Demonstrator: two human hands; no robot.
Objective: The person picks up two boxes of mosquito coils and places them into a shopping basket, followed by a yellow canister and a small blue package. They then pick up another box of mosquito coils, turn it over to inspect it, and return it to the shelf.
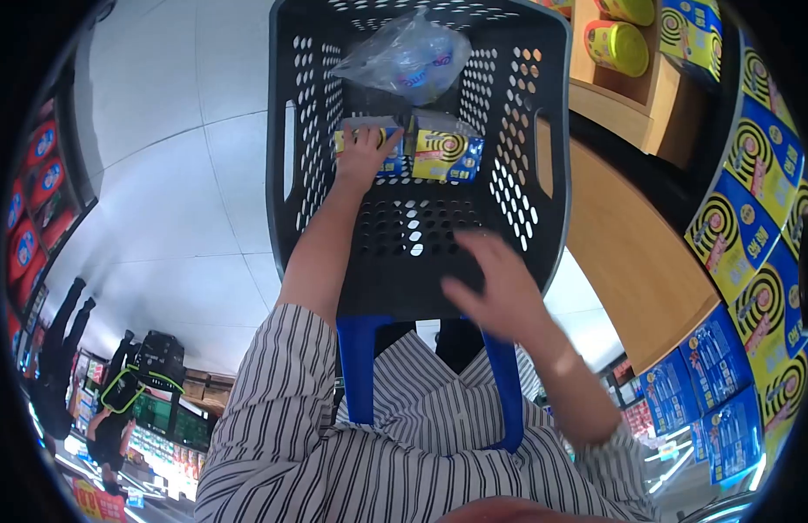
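The left hand (362, 155) was seen laid on the left box (391, 165), blue and yellow, inside the dark perforated basket (404, 292); its fingers were spread over the top edge and near face; whether the box was gripped or only touched could not be told. The right hand (500, 292) was held released above the near part of the basket, thumb set apart from the fingers, nothing seen in it; it was blurred. The right box (448, 157), similarly coloured, was placed just beside the left box, patterned face turned toward the wearer; both boxes were set on the basket floor, near the middle. A clear plastic bag (413, 63) with bluish contents was placed beyond them, at the far end. The basket was carried above a blue frame (361, 375); striped clothing (404, 484) was shown below. To the right, a wooden surface (635, 253), yellow tubs (628, 50) on a wooden shelf (617, 98) and stacked blue-and-yellow packs (735, 231) were seen; to the left, red packages (45, 179) were displayed; at lower left, a person in dark clothing (57, 375) was seen, well apart from the hands.
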